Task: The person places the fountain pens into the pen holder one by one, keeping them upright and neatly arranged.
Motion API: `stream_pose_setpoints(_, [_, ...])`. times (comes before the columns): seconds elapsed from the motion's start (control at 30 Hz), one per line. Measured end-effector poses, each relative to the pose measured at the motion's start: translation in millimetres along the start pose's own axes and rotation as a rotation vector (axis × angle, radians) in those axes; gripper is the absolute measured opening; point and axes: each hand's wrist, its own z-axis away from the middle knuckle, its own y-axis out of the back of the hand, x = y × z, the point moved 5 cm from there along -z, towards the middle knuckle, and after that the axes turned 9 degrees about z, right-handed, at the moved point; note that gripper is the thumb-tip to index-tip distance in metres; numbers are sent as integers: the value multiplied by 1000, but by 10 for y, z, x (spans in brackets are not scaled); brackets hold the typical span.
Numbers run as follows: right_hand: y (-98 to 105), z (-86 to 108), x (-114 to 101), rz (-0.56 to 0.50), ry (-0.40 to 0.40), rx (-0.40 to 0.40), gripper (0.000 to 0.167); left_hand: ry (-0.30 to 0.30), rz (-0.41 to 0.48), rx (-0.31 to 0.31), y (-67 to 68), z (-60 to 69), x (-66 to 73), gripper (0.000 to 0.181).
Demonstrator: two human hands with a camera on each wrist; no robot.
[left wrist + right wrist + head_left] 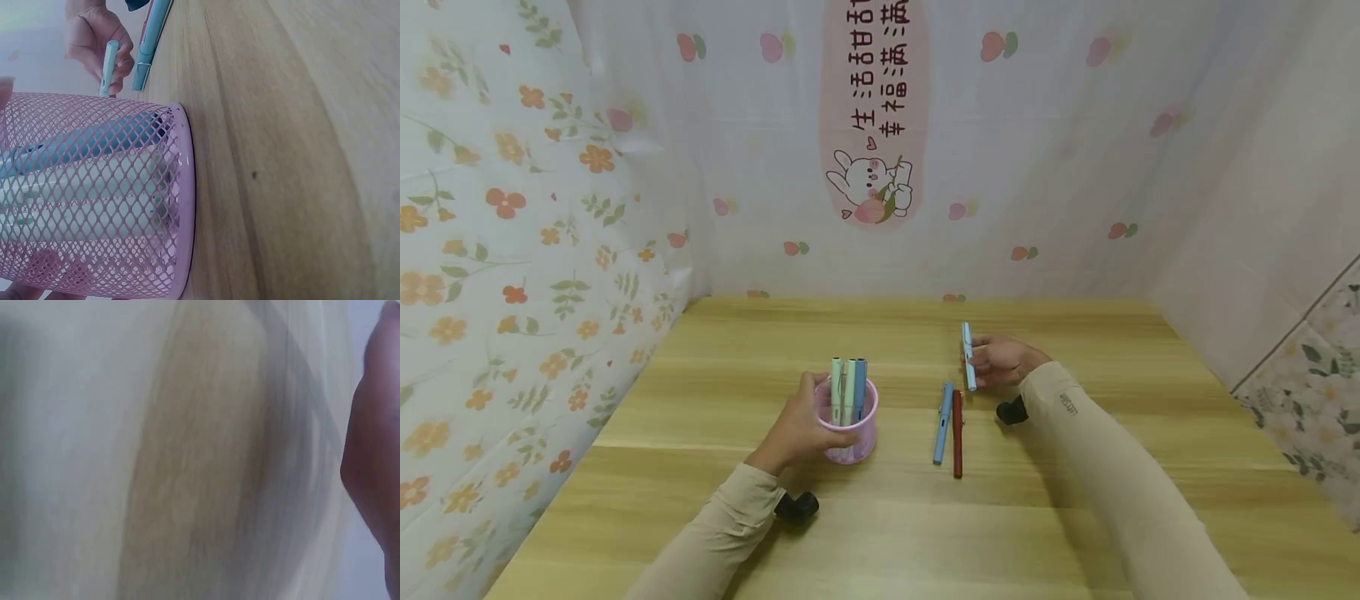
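Note:
My left hand [796,427] grips a pink mesh pen holder [867,437] standing on the table, fingers and thumb round its sides. Inside it stand two pale green pens [849,392] and a blue pen [861,390], also visible through the mesh wall [181,206] in the left wrist view. To the right, my right hand [1002,360] pinches a light blue pen [967,357] held roughly upright in the head view. Between the hands, a blue pen [943,423] and a dark red pen [957,435] lie side by side. The right wrist view catches only a blurred part of the hand [381,431].
The wooden table [880,542] reaches back to a white printed cloth [760,167] with a rabbit picture. A floral cloth [512,292] hangs along the left side. Black wrist-mounted devices [797,507] sit under both wrists.

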Motion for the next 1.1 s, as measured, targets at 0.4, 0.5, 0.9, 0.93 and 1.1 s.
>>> stream_pose_setpoints(0.4, [-123,34,-73,-113,73,-6,64,11,8,-17,-8,19,-21,96])
stream_pose_setpoints(0.5, [-144,42,-107,-117,85,1,63,7,3,-17,0,13,-19,95])
stream_pose_setpoints(0.9, [-259,79,-119,-199,136,-6,39,10,2,-13,7,32,-30,97])
stream_pose_setpoints(0.93, [-263,78,-119,-198,139,-6,37,10,4,-14,7,31,-29,97])
stream_pose_setpoints(1.1, [-309,78,-135,-195,160,-8,28,7,-1,-15,4,29,-34,97])
